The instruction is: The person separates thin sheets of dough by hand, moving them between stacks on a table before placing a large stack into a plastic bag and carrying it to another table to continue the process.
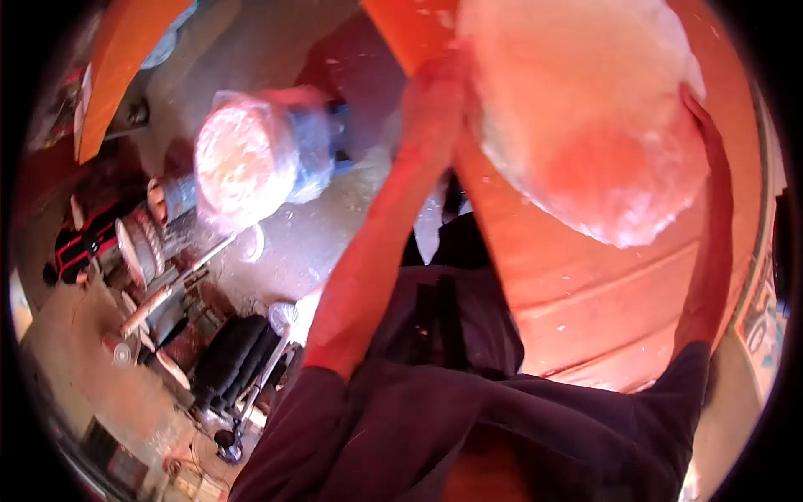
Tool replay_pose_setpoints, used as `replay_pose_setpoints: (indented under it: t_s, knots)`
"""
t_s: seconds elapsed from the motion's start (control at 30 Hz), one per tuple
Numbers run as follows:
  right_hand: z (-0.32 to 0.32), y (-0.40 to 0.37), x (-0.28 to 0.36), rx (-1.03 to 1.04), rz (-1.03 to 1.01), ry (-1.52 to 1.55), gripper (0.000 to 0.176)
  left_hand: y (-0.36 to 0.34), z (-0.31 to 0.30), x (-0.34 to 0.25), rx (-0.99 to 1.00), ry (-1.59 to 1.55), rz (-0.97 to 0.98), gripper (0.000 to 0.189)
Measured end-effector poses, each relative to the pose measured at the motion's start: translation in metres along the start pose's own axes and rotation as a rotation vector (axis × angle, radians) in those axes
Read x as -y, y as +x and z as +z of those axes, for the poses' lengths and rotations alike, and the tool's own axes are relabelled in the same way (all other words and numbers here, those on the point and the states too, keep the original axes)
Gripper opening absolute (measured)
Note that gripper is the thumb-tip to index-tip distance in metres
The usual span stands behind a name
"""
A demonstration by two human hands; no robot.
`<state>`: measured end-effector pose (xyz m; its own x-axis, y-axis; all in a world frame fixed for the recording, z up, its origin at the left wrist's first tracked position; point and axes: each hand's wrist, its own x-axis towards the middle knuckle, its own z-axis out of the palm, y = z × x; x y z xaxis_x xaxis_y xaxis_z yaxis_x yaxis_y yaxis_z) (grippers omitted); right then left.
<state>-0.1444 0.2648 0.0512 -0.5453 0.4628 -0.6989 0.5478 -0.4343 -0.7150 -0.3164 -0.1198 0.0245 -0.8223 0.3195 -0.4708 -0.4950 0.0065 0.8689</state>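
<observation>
A large, pale, rounded mass (585,125) with a fluffy, ragged edge lies over the orange surface (585,293) at the upper right. My left hand (439,96) is at its left edge, blurred, so its fingers cannot be made out clearly. My right hand (703,125) rests against its right edge, fingers stretched along the side and partly hidden. The mass sits between both hands. Whether its underside touches the orange surface is hidden.
A container topped with a bright, whitish wrapped mass (238,159) stands on the grey floor (284,251) at left. Rods, a black ribbed object (234,360) and other gear lie at the lower left. An orange panel (125,67) rises at the upper left.
</observation>
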Motion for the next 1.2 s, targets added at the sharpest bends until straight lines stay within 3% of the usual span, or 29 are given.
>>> replay_pose_setpoints:
  t_s: [0.1, 0.2, 0.33, 0.4, 0.5, 0.6, 0.83, 1.0, 1.1, 1.13, 1.2]
  knots:
    - [-0.005, 0.012, -0.004, 0.003, -0.048, 0.012, 0.060, 0.009, -0.003, 0.003, 0.065, 0.076, -0.060, 0.043]
    - [0.009, 0.003, 0.003, -0.063, -0.035, 0.025, 0.061, 0.015, 0.009, -0.009, 0.054, -0.125, -0.085, 0.039]
    - [-0.032, 0.037, -0.003, 0.026, -0.200, -0.044, 0.056, 0.015, 0.002, -0.017, 0.137, -0.196, -0.135, 0.036]
    - [-0.030, 0.032, -0.005, 0.028, -0.178, -0.066, 0.055, 0.005, 0.004, -0.019, 0.233, -0.303, -0.157, 0.045]
    - [-0.016, 0.016, -0.002, 0.109, -0.071, -0.005, 0.057, 0.014, -0.004, -0.017, 0.150, -0.046, -0.219, 0.052]
    - [-0.013, 0.015, -0.001, 0.039, -0.105, -0.050, 0.055, 0.002, 0.003, -0.018, 0.129, 0.046, -0.114, 0.055]
    - [-0.010, -0.002, 0.004, 0.050, -0.129, -0.052, 0.053, 0.020, 0.017, -0.009, 0.250, -0.104, -0.139, 0.048]
    - [-0.016, -0.027, -0.026, 0.082, -0.112, 0.012, 0.059, 0.011, -0.011, -0.008, 0.283, -0.156, -0.152, 0.046]
    - [-0.044, -0.038, -0.102, 0.009, 0.052, 0.171, 0.061, -0.053, -0.041, -0.017, 0.220, -0.102, -0.245, 0.045]
    - [0.024, -0.099, -0.095, -0.073, -0.057, 0.061, 0.051, -0.072, -0.054, -0.010, 0.202, -0.101, -0.225, 0.044]
    - [0.027, -0.118, -0.129, -0.078, -0.062, 0.032, 0.054, -0.097, -0.075, 0.010, 0.142, -0.099, -0.162, 0.050]
